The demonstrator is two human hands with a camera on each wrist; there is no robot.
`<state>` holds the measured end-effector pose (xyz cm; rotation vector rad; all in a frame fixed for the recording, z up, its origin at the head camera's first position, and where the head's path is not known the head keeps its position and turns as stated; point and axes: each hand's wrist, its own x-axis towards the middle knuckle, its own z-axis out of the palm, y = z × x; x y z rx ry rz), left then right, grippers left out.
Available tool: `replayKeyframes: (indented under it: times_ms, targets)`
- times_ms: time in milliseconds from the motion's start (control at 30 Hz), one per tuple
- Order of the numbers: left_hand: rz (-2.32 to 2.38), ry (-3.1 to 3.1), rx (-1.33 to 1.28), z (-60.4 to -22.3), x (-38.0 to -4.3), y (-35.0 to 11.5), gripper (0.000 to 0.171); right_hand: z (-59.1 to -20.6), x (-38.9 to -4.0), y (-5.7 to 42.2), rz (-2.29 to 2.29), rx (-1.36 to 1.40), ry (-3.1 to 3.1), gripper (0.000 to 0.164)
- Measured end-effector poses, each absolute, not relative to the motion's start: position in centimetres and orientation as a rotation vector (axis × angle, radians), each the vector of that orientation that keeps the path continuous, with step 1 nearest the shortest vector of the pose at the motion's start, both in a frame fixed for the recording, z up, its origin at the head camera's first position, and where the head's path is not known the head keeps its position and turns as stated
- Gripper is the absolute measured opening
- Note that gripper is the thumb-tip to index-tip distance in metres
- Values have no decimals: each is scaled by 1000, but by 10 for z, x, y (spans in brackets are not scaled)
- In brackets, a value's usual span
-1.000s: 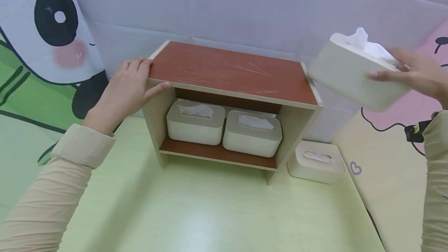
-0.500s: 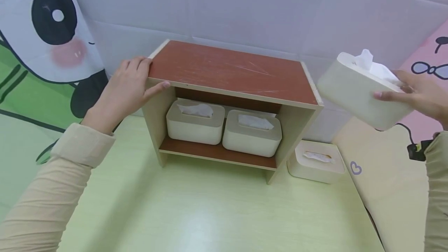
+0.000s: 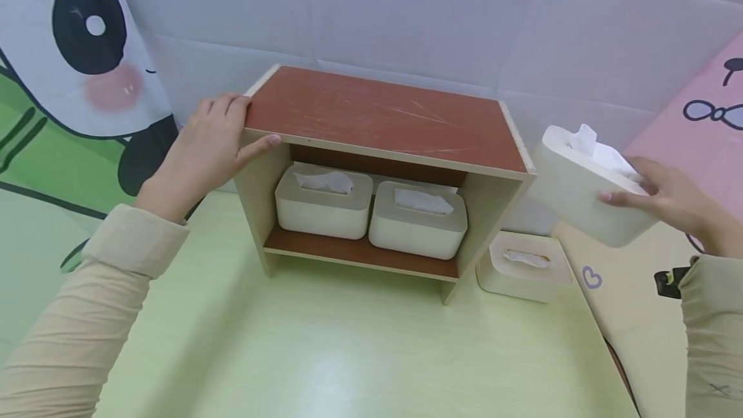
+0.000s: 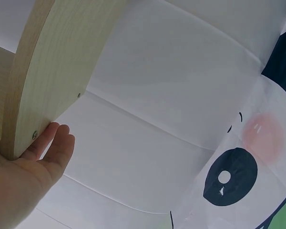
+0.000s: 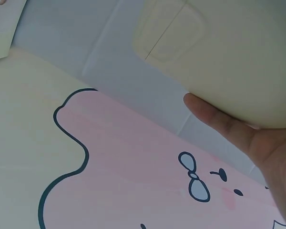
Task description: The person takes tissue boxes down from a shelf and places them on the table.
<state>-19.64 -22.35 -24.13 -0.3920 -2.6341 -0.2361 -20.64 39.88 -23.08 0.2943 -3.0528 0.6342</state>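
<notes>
Probably light and stiff, the rounded cream tissue box (image 3: 579, 187) is held tilted right of the red-topped wooden shelf unit (image 3: 383, 118), clamped, sensibly, near its top rim by the right hand (image 3: 676, 202). The shelf unit's left corner is touched by the left hand (image 3: 209, 144), fingers relaxed; room is offered before the shelf unit, past its right edge.

Your held tissue box (image 3: 583, 187) is plain cream—the shelf top (image 3: 383, 111) red-brown with cream edging (image 3: 383, 152), the table (image 3: 371, 340) pale green.
</notes>
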Motion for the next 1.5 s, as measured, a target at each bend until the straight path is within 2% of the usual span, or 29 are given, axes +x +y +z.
replayKeyframes:
  times_ms: [200,433,1167,1500]
  targets:
    - [-235,-2626,-401,-241,-196,-224,70,-252,-201,395,636,375,-3014,67]
    - [-239,-2618,-402,-242,-196,-224,68,-281,-193,393,715,422,-2987,57]
    - [-238,-2620,-396,-241,-195,-226,69,-354,-163,384,1090,633,-2934,55]
    - [-242,-2618,-397,-240,-194,-225,69,-377,-151,379,967,656,-2900,64]
